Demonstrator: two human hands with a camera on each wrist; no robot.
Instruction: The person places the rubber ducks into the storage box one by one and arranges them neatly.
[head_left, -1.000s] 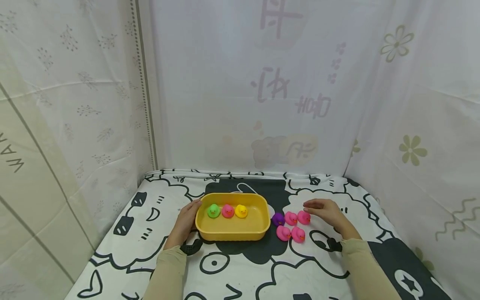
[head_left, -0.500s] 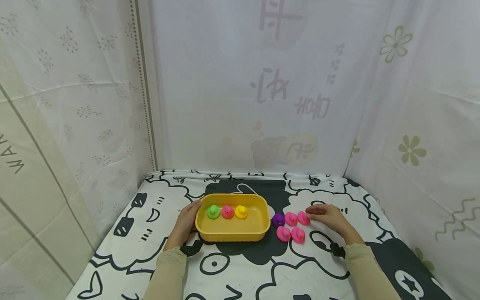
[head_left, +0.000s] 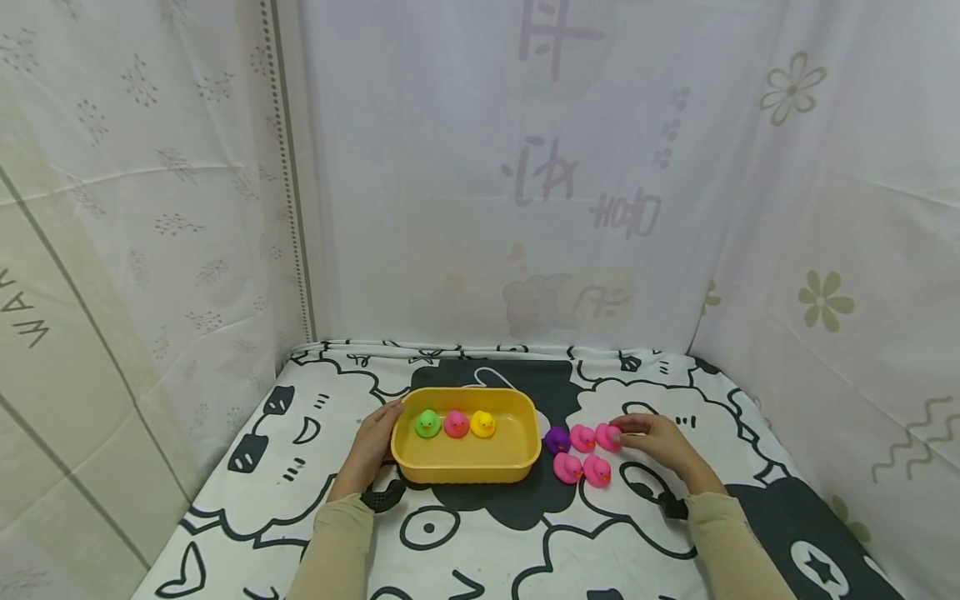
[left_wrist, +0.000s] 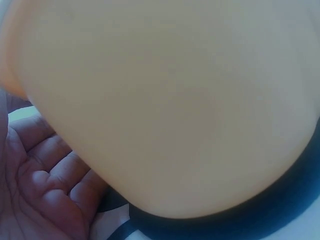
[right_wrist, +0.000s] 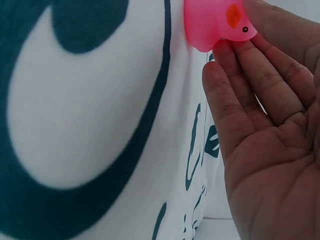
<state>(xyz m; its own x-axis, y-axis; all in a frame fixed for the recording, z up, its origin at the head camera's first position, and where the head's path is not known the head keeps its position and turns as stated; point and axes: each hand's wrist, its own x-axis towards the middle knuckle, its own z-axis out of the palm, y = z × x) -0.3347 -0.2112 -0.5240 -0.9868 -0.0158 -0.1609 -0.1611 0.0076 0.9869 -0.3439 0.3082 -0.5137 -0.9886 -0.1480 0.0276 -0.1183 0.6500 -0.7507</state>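
A yellow plastic tub (head_left: 467, 464) holds a green rubber duck (head_left: 427, 424), a pink one and a yellow rubber duck (head_left: 482, 424) in a row along its back. My left hand (head_left: 372, 442) holds the tub's left side, fingertips at the rim; in the left wrist view the tub wall covers part of the fingers. With thumb and fingers, my right hand (head_left: 663, 442) pinches the rightmost pink rubber duck (right_wrist: 217, 22) of the back row. Beside it on the cloth sit a purple rubber duck (head_left: 557, 440) and several pink rubber ducks (head_left: 567, 468).
A black-and-white cartoon cloth (head_left: 480, 558) covers the table. Pale patterned curtains (head_left: 480, 208) enclose it at the back and both sides. A dark band (head_left: 384, 497) shows at the left wrist.
My right hand has come down from above the back-row pink duck, and its fingers have closed on it. The left hand and the tub have stayed in place.
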